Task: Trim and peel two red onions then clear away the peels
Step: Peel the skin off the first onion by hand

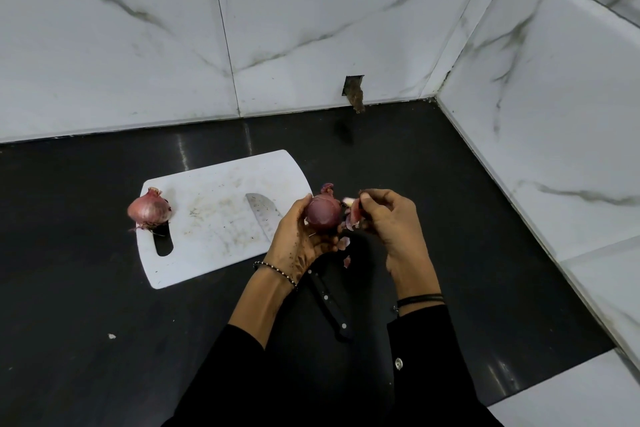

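- My left hand (298, 239) cups a red onion (323, 213) from the left. The fingers are curled round its underside and the thumb lies up along its near side. It is held above the bench (86, 288), just off the right edge of the cutting board (214, 218).
- The onion's dark, glossy side faces me, and a twist of dry skin stands at its top.
- My right hand (391, 225) is just to the right of the onion. Its fingers are bent in, and thumb and fingertips pinch a strip of peel (353, 215) that hangs beside the bulb (pale inside, purple outside).
- A few loose peel scraps (346, 261) show against the dark bench right under my hands. I cannot tell whether they lie on it.
- The second onion (149, 210) sits on the board's left edge, beside the handle slot. Its papery skin, top and roots are all on.
- The knife (263, 215) lies with its blade on the right part of the board. Its black riveted handle runs off the board's near right corner onto the bench, and my left wrist covers its middle.
- The white board lies towards the back of the bench, its long side slanted to the marbled wall (138, 45).
- A small pale crumb (111, 336) lies on the bench, well in front of the board's near left corner.
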